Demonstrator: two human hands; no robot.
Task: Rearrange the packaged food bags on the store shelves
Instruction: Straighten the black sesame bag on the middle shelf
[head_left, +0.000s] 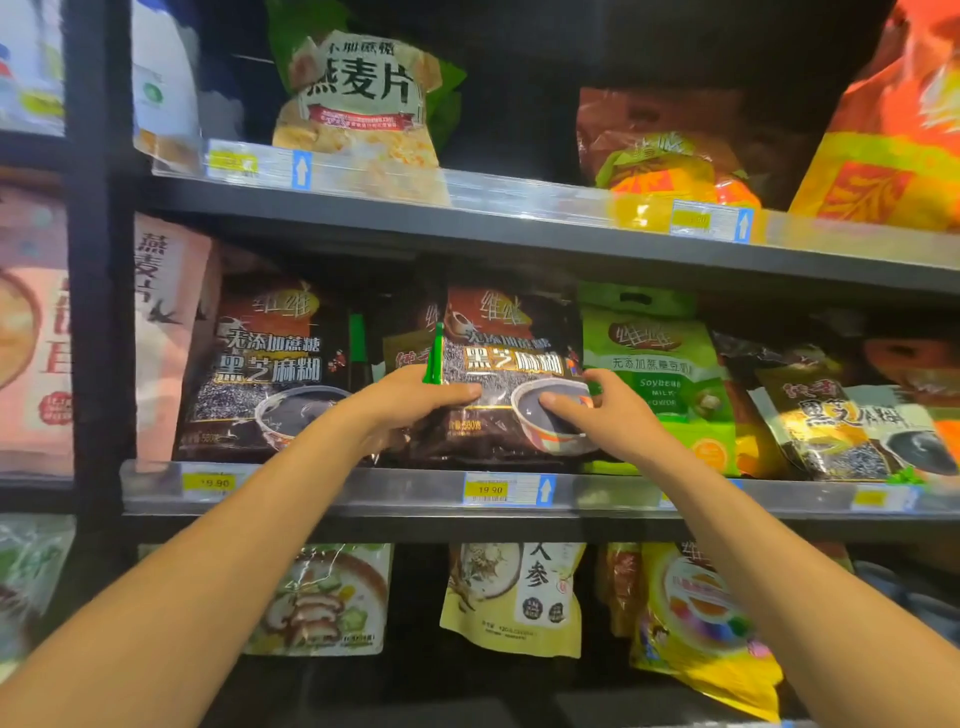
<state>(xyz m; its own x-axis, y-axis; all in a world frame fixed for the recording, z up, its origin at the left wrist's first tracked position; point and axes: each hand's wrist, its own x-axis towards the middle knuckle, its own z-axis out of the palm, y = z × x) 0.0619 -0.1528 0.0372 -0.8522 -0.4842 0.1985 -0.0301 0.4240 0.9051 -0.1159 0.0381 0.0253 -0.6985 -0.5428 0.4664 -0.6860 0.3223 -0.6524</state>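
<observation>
**Both hands on 1 sesame bag at the middle shelf**

Head view — the left hand (410, 400) and the right hand (608, 415) together hold 1 black sesame bag (514, 358) upright at the front edge of the middle shelf (363, 491), about midway along it. The left hand is clamped on the bag's left edge, with the thumb laid across the printed front and the fingers hidden behind. The right hand is clamped on the right edge, with the thumb pressed on the printed bowl and the fingers curled round the side. The bag's bottom edge is just above the shelf's front rail; whether it rests on the shelf I cannot tell. A yellow price tag (491, 489) reading 19.90 sits on the rail directly below.

Just left of the held bag stands a second sesame bag (270, 364) with the same print, and beyond it, at the shelf's left end, a pink bag (166, 322). A green soybean bag (660, 374) stands against the held bag's right side. Toward the right end lies a tilted dark bag (841, 415).

On the upper shelf (519, 208) an oat bag (358, 98) stands near the left end. Below the middle shelf, a pale ginseng bag (514, 597) stands under the price tag.
</observation>
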